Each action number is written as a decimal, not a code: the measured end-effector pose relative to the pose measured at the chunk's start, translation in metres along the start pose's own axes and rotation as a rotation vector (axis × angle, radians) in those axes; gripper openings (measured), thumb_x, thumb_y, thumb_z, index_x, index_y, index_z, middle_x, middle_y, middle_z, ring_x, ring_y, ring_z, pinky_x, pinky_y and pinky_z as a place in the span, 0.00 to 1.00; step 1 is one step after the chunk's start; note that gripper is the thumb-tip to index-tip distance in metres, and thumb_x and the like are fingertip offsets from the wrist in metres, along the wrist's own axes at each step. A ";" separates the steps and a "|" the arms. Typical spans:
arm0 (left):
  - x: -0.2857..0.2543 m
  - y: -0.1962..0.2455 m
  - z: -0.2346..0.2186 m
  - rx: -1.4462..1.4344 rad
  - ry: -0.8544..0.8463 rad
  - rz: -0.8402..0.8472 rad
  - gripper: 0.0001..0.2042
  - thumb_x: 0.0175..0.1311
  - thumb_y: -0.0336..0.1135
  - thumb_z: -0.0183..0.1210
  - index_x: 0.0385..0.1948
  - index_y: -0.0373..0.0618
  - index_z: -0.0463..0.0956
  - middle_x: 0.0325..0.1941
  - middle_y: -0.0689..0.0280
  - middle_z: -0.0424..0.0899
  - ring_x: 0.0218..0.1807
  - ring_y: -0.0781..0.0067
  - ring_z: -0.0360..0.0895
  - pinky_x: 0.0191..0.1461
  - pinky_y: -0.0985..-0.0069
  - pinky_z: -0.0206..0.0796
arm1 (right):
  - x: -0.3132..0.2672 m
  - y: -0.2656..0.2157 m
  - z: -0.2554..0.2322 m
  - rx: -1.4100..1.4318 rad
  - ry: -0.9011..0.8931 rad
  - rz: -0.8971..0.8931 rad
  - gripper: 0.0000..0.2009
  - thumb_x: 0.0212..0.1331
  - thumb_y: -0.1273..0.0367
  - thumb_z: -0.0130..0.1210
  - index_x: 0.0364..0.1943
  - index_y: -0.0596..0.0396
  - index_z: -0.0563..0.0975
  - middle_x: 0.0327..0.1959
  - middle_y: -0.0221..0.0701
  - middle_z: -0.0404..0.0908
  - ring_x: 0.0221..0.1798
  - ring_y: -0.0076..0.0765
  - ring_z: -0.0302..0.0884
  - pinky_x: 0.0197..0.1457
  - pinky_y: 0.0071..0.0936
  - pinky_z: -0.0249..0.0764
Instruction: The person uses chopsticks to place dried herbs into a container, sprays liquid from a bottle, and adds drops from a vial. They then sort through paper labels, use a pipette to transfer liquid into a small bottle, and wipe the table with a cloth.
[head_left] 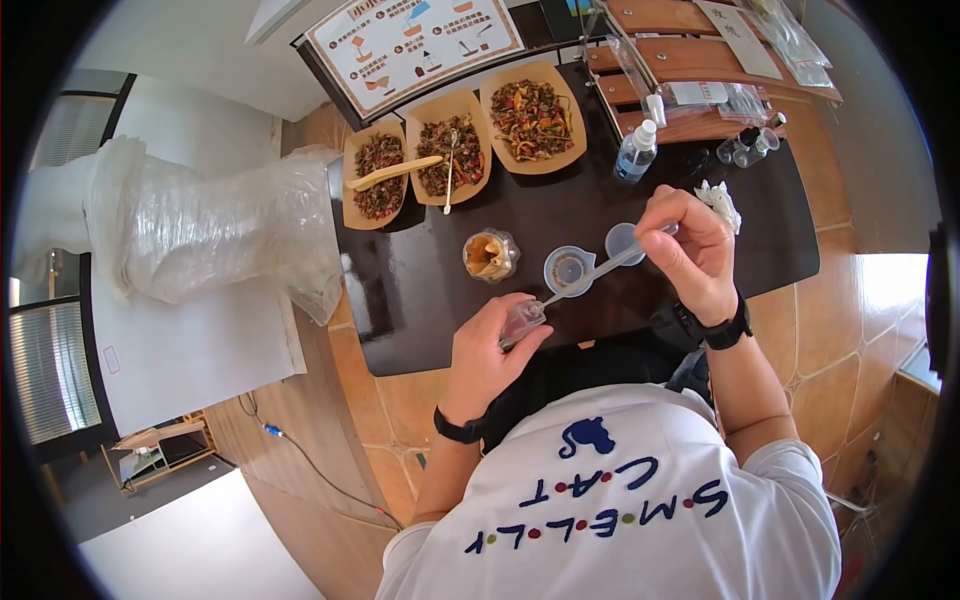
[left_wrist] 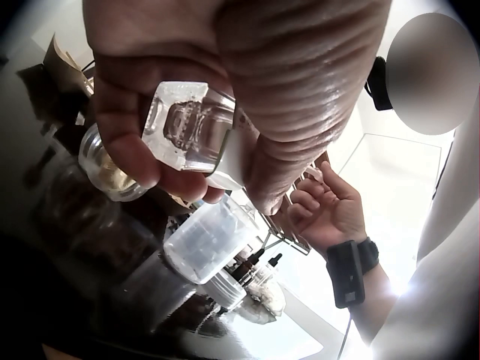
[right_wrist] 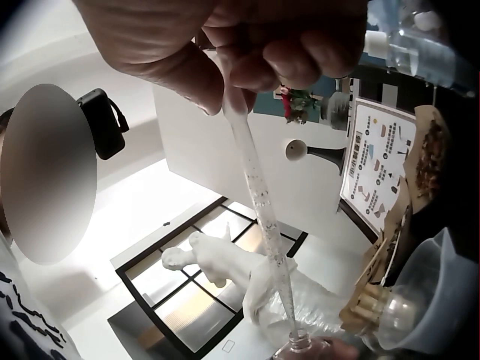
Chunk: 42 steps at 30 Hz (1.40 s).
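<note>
My left hand (head_left: 482, 350) holds a small square clear glass bottle (head_left: 519, 324) near the table's front edge. In the left wrist view the fingers and thumb wrap the thick-walled bottle (left_wrist: 184, 124). My right hand (head_left: 702, 258) pinches the bulb end of a translucent plastic pipette (head_left: 612, 264). The pipette (right_wrist: 262, 199) slants down to the bottle's neck (right_wrist: 300, 342), its tip right at the mouth. Droplets show inside its tube. Just beyond the bottle stand a spouted plastic measuring cup (head_left: 553, 270) with some liquid and a second plastic cup (head_left: 620, 240).
A clear jar (head_left: 490, 256) with brown folded paper stands left of the cups. Behind are paper trays (head_left: 537, 115) of dried plant bits, a wooden scoop (head_left: 392, 173) and an instruction sign (head_left: 415, 45). Farther right are a spray bottle (head_left: 635, 153), crumpled tissue (head_left: 718, 203) and small bottles (head_left: 752, 148).
</note>
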<state>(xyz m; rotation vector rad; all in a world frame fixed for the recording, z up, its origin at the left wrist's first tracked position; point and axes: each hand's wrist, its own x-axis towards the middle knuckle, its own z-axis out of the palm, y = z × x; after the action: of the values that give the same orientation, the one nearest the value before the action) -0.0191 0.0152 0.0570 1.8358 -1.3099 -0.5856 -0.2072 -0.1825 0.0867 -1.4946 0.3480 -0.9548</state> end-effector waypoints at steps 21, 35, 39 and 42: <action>-0.001 0.002 0.000 0.015 -0.021 0.004 0.20 0.55 0.34 0.74 0.48 0.43 0.79 0.34 0.60 0.85 0.34 0.63 0.83 0.40 0.73 0.74 | 0.000 0.000 0.017 -0.117 -0.209 0.096 0.03 0.63 0.73 0.63 0.37 0.57 0.81 0.31 0.27 0.77 0.29 0.20 0.69 0.34 0.20 0.64; -0.006 -0.005 0.004 -0.031 0.004 -0.012 0.19 0.56 0.34 0.74 0.48 0.42 0.79 0.35 0.59 0.85 0.35 0.64 0.84 0.42 0.73 0.74 | -0.002 -0.001 0.003 0.012 0.081 0.058 0.03 0.69 0.75 0.57 0.39 0.60 0.78 0.34 0.23 0.73 0.34 0.15 0.66 0.38 0.16 0.62; -0.011 -0.010 0.003 -0.040 0.033 0.004 0.18 0.57 0.35 0.73 0.48 0.42 0.79 0.37 0.59 0.86 0.37 0.63 0.85 0.42 0.73 0.75 | -0.005 -0.003 -0.016 -0.011 0.117 0.055 0.06 0.70 0.72 0.58 0.45 0.60 0.79 0.36 0.25 0.77 0.34 0.15 0.68 0.38 0.15 0.64; -0.014 -0.012 0.003 -0.035 0.039 0.021 0.18 0.58 0.36 0.73 0.47 0.43 0.79 0.37 0.58 0.86 0.36 0.60 0.86 0.40 0.73 0.77 | -0.010 -0.002 -0.019 0.050 0.191 0.147 0.07 0.68 0.74 0.59 0.47 0.58 0.78 0.40 0.26 0.82 0.35 0.16 0.75 0.38 0.15 0.70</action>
<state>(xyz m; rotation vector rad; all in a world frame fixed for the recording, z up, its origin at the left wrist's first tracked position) -0.0197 0.0294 0.0451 1.7946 -1.2838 -0.5557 -0.2279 -0.1883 0.0826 -1.3162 0.5604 -0.9829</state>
